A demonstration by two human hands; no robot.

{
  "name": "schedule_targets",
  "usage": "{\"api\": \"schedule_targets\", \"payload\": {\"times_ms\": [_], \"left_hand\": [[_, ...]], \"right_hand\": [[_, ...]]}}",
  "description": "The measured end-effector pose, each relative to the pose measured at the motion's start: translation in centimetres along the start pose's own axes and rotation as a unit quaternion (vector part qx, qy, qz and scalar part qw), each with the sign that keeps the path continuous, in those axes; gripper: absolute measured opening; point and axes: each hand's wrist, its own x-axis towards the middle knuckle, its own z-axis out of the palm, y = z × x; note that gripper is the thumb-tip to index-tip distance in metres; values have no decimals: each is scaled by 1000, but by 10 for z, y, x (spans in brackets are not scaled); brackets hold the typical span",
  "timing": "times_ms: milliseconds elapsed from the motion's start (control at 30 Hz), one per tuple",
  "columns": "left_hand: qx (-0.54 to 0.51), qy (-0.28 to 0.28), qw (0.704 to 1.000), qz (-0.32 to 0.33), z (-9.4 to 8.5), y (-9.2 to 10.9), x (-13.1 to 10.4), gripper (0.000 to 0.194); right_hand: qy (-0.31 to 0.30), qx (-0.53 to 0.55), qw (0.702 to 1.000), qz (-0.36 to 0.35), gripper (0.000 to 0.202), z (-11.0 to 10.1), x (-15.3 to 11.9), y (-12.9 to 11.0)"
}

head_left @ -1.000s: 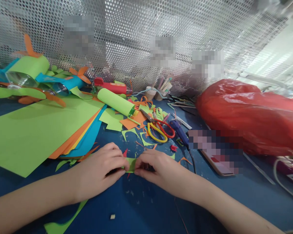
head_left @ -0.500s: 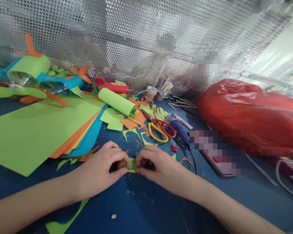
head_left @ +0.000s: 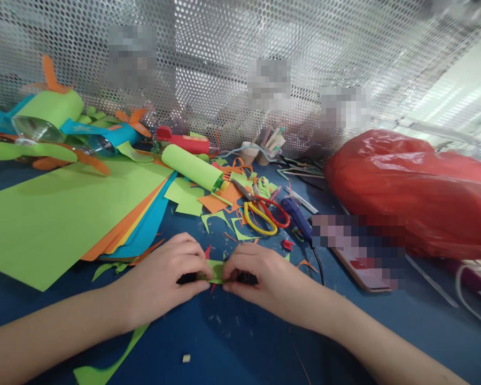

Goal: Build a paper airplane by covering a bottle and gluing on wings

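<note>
A small piece of green paper (head_left: 216,271) is pinched between my two hands, low over the blue table. My left hand (head_left: 172,275) grips its left end with thumb and fingertips. On the other end the fingers of my right hand (head_left: 260,272) are closed the same way. Both ends of the paper are hidden by my fingers. Red paper scraps (head_left: 207,251) show just behind and below it. Beyond my hands lie scissors (head_left: 260,214) with one yellow and one red handle, and a blue glue gun (head_left: 299,216).
Large coloured sheets (head_left: 64,214) fan out at left, below bottle models (head_left: 104,136) with orange propellers. A green-wrapped bottle (head_left: 192,166) lies among paper scraps. At right are a phone (head_left: 356,262) and a big red plastic bag (head_left: 417,198). A perforated metal screen (head_left: 220,69) stands behind.
Both hands have lowered slightly, pressing the green paper closer to the table. My fingers are still on its two ends.
</note>
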Motion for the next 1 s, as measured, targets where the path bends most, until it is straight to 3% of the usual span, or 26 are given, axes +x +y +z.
{"api": "schedule_targets", "payload": {"times_ms": [333, 667, 1000], "left_hand": [[18, -17, 999, 27, -1, 4, 0, 15], [12, -21, 999, 35, 2, 4, 0, 16], [28, -24, 999, 32, -1, 2, 1, 13]], "right_hand": [[31, 1, 999, 7, 9, 2, 3, -5], [21, 110, 986, 120, 5, 1, 7, -4], [6, 61, 996, 66, 5, -2, 3, 1]]}}
